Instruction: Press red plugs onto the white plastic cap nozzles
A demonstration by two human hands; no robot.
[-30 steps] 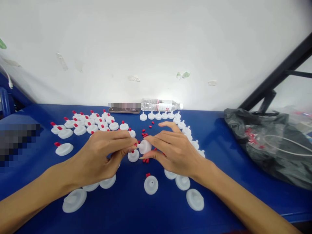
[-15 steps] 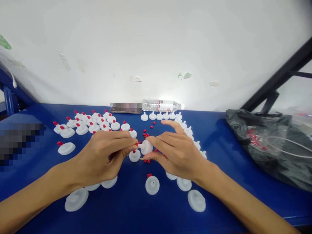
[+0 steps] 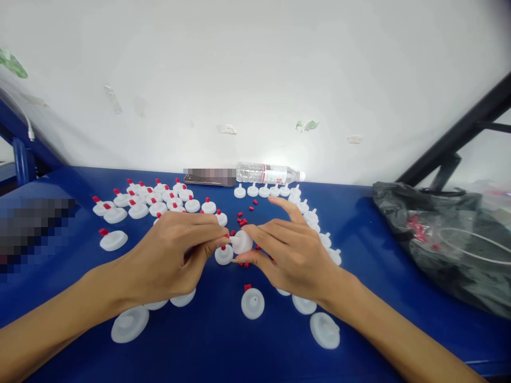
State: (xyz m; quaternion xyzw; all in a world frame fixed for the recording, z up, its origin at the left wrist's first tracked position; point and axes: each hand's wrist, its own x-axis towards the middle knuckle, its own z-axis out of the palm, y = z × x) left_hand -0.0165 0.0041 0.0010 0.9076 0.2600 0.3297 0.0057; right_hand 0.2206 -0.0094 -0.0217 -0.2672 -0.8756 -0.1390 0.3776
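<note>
Between my hands is a white plastic nozzle lid [image 3: 242, 242], its spout pointing left. My right hand [image 3: 293, 255] is closed on the lid's round base with thumb and fingers, its index finger raised. My left hand [image 3: 171, 255] pinches a small red cap [image 3: 227, 237] at the spout's tip; the fingers mostly hide it. Just below stands another white lid with a red cap [image 3: 224, 255]. Loose red caps [image 3: 242, 221] lie scattered behind and under my hands. Nearer me, one more lid [image 3: 253, 304] lies tilted, a red cap [image 3: 247, 287] at its far edge.
Red-capped lids [image 3: 138, 209] cluster at the left on the blue table [image 3: 215, 351]. Uncapped lids [image 3: 311, 217] curve along the right. A plastic bottle [image 3: 267, 173] and a phone [image 3: 209, 178] lie by the wall. A dark plastic bag [image 3: 399, 207] sits at the right.
The whole view has shifted slightly, so the table's things appear a little further right. Both hands keep the same hold on the lid and red cap.
</note>
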